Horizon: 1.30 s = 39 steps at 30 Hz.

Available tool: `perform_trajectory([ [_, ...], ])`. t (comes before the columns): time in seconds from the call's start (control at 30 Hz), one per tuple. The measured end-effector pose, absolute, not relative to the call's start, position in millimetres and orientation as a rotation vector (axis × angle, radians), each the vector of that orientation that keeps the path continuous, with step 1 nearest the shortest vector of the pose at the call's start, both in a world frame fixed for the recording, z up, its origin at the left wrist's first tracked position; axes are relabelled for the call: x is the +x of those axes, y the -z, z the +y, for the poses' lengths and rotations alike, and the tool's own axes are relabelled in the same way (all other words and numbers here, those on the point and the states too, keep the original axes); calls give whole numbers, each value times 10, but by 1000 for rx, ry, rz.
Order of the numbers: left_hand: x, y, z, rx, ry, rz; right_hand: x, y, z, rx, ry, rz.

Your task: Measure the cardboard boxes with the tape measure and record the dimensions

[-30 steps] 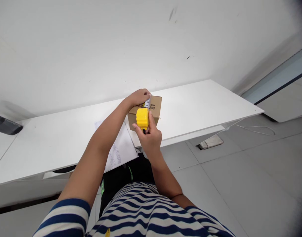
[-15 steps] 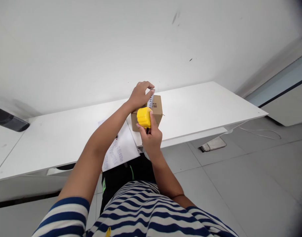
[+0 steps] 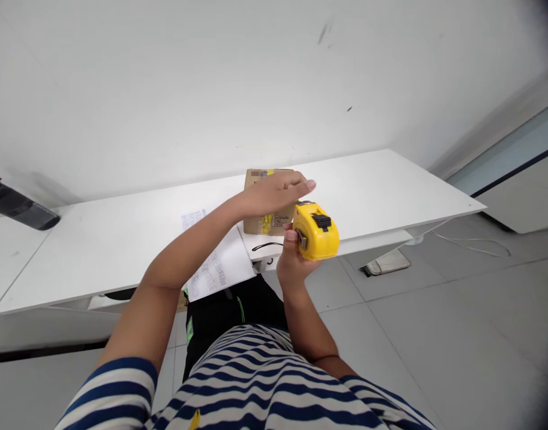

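Observation:
My right hand [image 3: 294,263] is closed round a yellow tape measure [image 3: 325,242] with a black button, held in front of the desk's near edge. Its blade looks drawn in; no length of it shows. A black wrist cord [image 3: 267,245] trails to the left of that hand. Stretched across the front of a brown cardboard box [image 3: 252,225] is my left hand [image 3: 280,192], fingers extended to the right, just above the tape measure. Whether it touches the box I cannot tell. The box has yellow tape and printing on it, and the hand hides its middle.
A sheet of paper with handwriting [image 3: 222,263] lies on the white desk [image 3: 367,185], left of the box, overhanging the front edge. At the far left lies a dark cylindrical object [image 3: 23,206]. The wall [image 3: 211,89] rises behind the desk.
The tape measure has moved right, towards me, and turned; its printed blade no longer shows. My left hand has let go of the blade end and come down and right. The box now shows taped sides.

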<state>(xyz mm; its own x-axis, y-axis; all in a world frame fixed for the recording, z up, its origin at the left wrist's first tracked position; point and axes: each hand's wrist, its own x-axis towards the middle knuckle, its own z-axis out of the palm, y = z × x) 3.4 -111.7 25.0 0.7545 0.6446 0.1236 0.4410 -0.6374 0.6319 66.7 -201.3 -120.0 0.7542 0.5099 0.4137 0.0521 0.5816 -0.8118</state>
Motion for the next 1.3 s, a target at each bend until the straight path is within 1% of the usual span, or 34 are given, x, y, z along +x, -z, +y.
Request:
perform_trajectory([
  [0.07, 40, -48, -932, 2585, -489, 1053, 702, 1118, -2052, -932, -274, -548],
  [0.17, -57, 206, -679, 2653, -429, 1320, 793, 1030, -2077, -918, -354, -470],
  [0.33, -513, 323, -471, 2596, -566, 1167, 949, 1001, -2034, -843, -396, -390],
  [0.43, -824, 441, -422, 2366, -768, 1136, 988, 1010, -2001, -841, -412, -381],
  [0.57, -991, 833, -441, 1945, -1086, 1151, 963, 1020, -1967, -800, -446, -352],
  [0.67, -895, 1141, -527, 1691, -1065, 1142, 898, 1028, -1950, -793, -513, -367],
  [0.77, -750, 1291, -623, 1527, -949, 1099, 841, 1060, -1957, -816, -552, -418],
  [0.87, -671, 1248, -685, 1504, -996, 1140, 902, 1096, -1962, -842, -533, -512],
  [0.93, -658, 1128, -732, 1584, -1187, 1239, 1046, 1081, -1935, -854, -539, -613],
  [1.0, -653, 944, -816, 1722, -1419, 1292, 1253, 1014, -1870, -872, -614, -785],
  [1.03, -646, 832, -876, 1790, -1471, 1287, 1363, 961, -1825, -879, -664, -889],
  [1.1, -613, 588, -1015, 1862, -1374, 1240, 1556, 833, -1721, -872, -746, -1075],
  [1.2, -529, 266, -1198, 1742, -982, 1074, 1711, 642, -1587, -820, -820, -1239],
  [1.3, -456, 107, -1272, 1554, -776, 828, 1721, 515, -1535, -804, -902, -1306],
])
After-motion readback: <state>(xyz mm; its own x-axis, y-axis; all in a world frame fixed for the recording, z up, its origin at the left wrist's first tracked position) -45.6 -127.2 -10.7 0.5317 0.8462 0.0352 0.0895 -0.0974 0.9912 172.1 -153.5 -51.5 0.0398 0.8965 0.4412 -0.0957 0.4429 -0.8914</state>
